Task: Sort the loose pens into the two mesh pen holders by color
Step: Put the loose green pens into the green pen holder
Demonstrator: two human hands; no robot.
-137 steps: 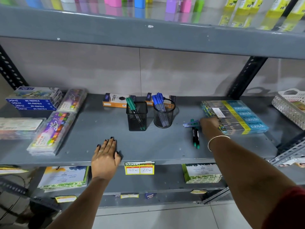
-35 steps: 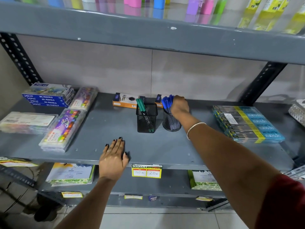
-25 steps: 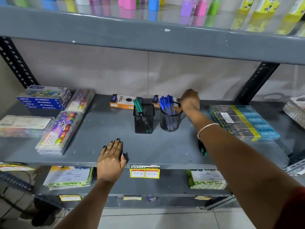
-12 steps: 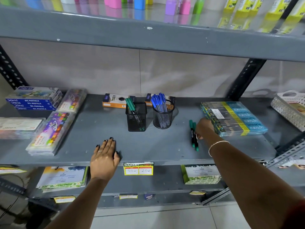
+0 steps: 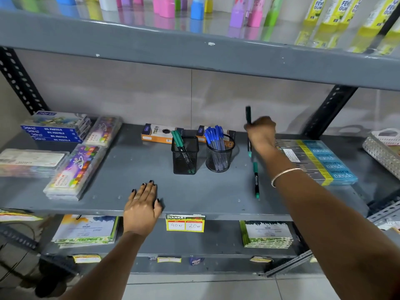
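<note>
The right hand (image 5: 260, 132) is up above the gray metal shelf (image 5: 205, 191), with its fingers curled tight around a green pen (image 5: 248, 114). The pen stands almost straight up. Its dark top pokes out over the hand and its thin lower end shows under the hand. It looks a bit blurry.

One more green pen (image 5: 256, 180) lies flat on the shelf, just below that hand. It is long and thin, with a black middle and green ends.

To the left stand two black cups made of wire mesh, close side by side. The square mesh holder (image 5: 185, 155) has green pens leaning inside it. The round mesh holder (image 5: 219, 155) is packed with blue pens, caps up.

The left hand (image 5: 142, 207) lies flat on the front edge of the shelf, palm down, fingers side by side. It holds nothing. It has dark nails and a ring.

A thin shiny bangle (image 5: 285, 174) goes around the right wrist.

Flat orange boxes (image 5: 155, 134) lie behind the holders. A flat blue and yellow pack (image 5: 320, 161) lies on the right, next to the right arm. Clear plastic cases of bright colors (image 5: 75, 169) lie on the left.
</note>
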